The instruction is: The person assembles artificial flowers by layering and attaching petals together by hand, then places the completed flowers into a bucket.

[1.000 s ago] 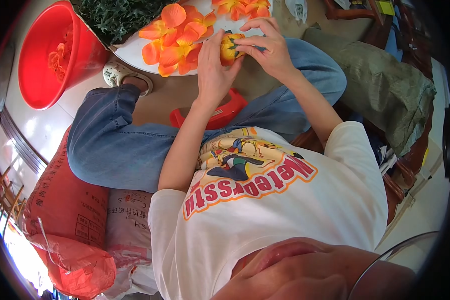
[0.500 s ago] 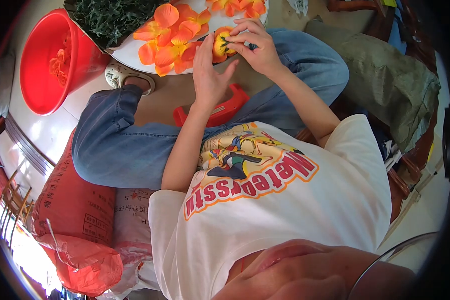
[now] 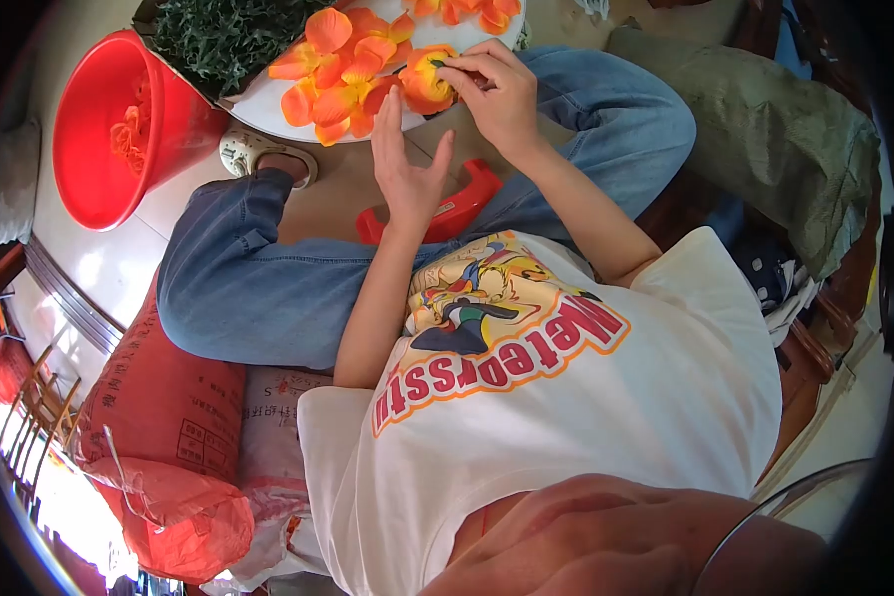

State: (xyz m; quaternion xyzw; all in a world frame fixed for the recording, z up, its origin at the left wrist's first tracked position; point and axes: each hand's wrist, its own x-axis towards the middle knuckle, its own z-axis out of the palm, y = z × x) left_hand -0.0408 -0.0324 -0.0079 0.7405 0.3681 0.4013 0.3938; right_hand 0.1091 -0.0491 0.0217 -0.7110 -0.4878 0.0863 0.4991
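An orange and yellow artificial flower (image 3: 426, 83), its small green base facing up, is at the edge of a white tabletop (image 3: 268, 112). My right hand (image 3: 497, 97) pinches it at the green base between thumb and fingertips. Just below and to the left, my left hand (image 3: 407, 171) holds nothing, with fingers stretched and thumb spread apart. Its fingertips are close to the loose orange fabric petals (image 3: 340, 97) lying on the tabletop. More orange petals (image 3: 467, 12) lie at the far edge.
A box of dark green artificial leaves (image 3: 230, 45) stands at the upper left. Beside it is a red bucket (image 3: 94, 184) with orange flower pieces inside. A red plastic object (image 3: 462, 207) sits between my legs. Red sacks (image 3: 164, 407) are at lower left, a grey-green sack (image 3: 755, 139) at right.
My left hand has come away from the flower, down and slightly left, its fingers spreading. The flower, in my right hand, has shifted a little left and turned, showing more orange petal.
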